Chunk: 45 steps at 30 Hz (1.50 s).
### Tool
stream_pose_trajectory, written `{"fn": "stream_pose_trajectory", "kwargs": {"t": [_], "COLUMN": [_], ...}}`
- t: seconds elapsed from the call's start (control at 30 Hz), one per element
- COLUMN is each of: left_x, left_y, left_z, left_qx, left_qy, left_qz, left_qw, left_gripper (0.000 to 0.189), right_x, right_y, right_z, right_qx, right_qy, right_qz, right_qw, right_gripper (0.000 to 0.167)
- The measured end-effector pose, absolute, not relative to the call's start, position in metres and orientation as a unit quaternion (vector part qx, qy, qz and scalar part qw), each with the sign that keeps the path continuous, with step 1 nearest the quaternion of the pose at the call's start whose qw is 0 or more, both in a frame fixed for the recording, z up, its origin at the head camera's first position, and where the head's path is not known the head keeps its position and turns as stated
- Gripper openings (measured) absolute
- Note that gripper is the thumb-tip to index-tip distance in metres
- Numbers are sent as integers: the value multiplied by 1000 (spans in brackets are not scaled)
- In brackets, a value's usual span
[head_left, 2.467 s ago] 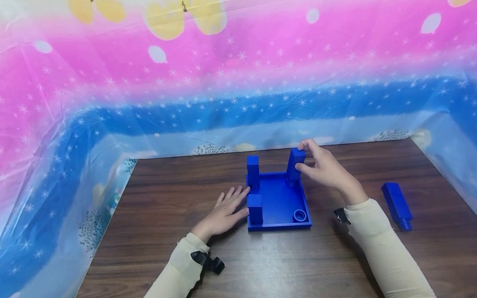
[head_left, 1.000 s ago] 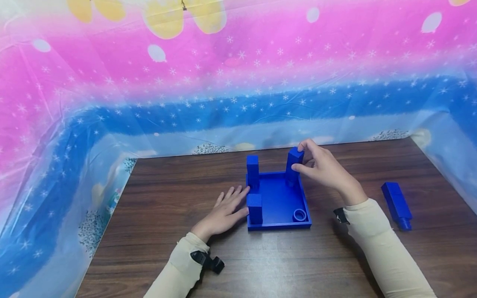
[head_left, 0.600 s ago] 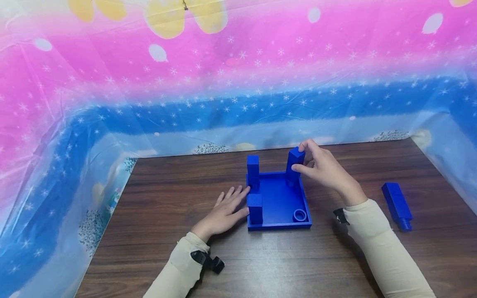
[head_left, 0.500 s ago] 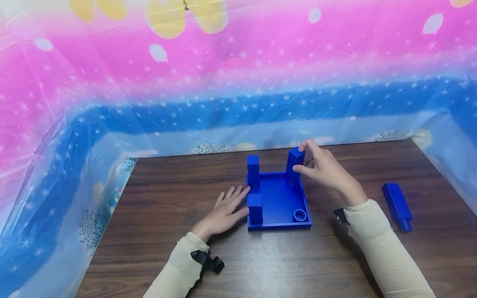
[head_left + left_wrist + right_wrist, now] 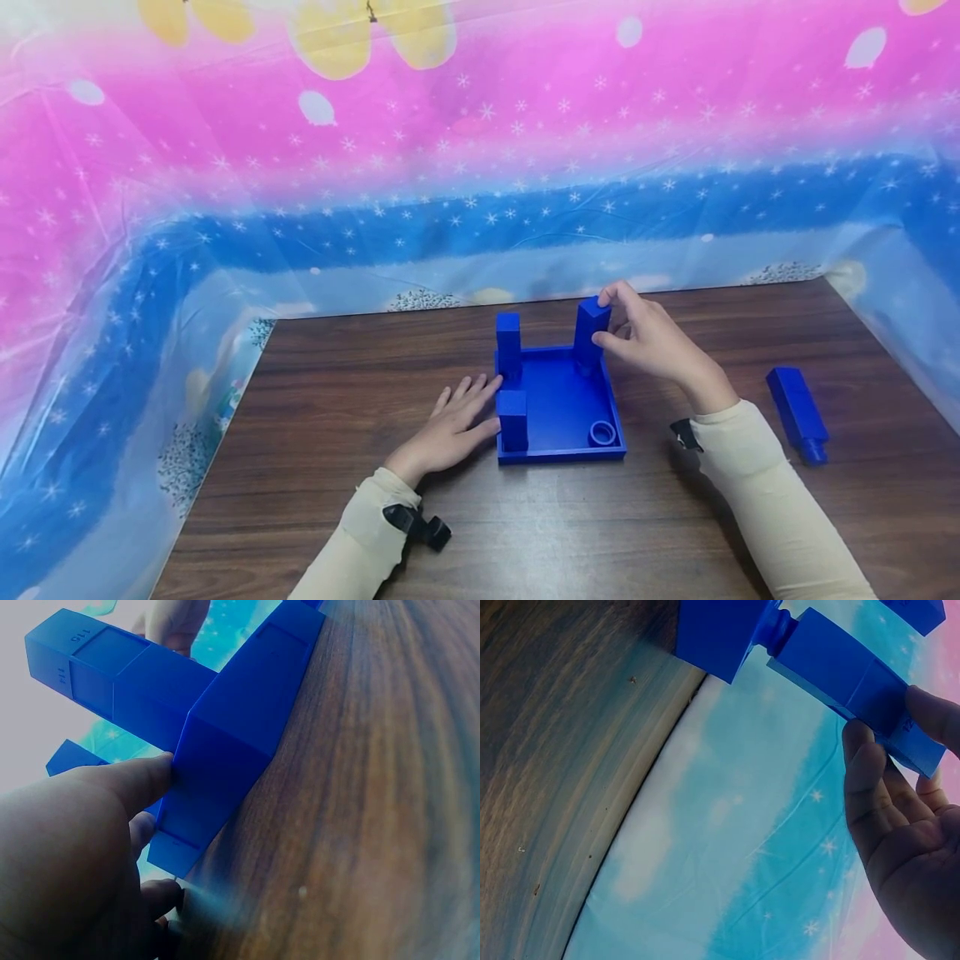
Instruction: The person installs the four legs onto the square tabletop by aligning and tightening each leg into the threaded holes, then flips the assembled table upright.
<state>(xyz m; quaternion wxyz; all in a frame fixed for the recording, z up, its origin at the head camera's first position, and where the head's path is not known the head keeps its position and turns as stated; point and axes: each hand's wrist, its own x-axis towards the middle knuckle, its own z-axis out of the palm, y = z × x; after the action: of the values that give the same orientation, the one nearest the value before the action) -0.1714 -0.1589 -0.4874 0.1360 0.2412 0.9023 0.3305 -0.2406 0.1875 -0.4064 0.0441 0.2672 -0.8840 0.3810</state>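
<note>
A shallow blue square tray (image 5: 558,454) sits on the table, with a round socket (image 5: 602,433) in its near right corner. My right hand (image 5: 660,342) pinches a blue square post (image 5: 847,664) between thumb and fingers near its top. That post stands at the tray's far right corner; in the right wrist view its ridged round neck (image 5: 774,631) shows between post and tray. Two similar posts stand on the left side, one at the far corner (image 5: 508,342) and one at the near corner (image 5: 514,421). My left hand (image 5: 446,429) lies with straight fingers against the tray's left wall.
Another blue square post (image 5: 797,408) lies on its side at the right, its narrow round end toward me. The brown wooden table (image 5: 360,542) ends at the back against a pink and blue patterned cloth (image 5: 465,167).
The post in my right hand has turned a little about its length and stands slightly further left than 2.5 seconds ago. My right thumb has shifted on it. The left hand has stayed put.
</note>
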Motion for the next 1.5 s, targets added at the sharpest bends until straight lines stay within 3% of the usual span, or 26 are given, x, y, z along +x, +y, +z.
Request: {"fn": "stream_pose_trajectory", "kwargs": {"t": [0.87, 1.27, 1.5], "left_x": [-172, -171, -172], "left_y": [-160, -159, -159], "left_z": [-489, -488, -488], "left_qx": [243, 243, 244], "left_qy": [901, 900, 900], "left_qz": [333, 336, 334], "left_qw": [135, 138, 134], "left_gripper": [68, 68, 68], "right_x": [-242, -243, -245], "right_y": [184, 184, 188], "right_z": [-409, -413, -413], "right_qx": [262, 243, 246], "right_qy": [-883, -878, -875], "right_qz": [385, 411, 417], "right_qw": [53, 30, 22], "right_gripper": [37, 63, 58]}}
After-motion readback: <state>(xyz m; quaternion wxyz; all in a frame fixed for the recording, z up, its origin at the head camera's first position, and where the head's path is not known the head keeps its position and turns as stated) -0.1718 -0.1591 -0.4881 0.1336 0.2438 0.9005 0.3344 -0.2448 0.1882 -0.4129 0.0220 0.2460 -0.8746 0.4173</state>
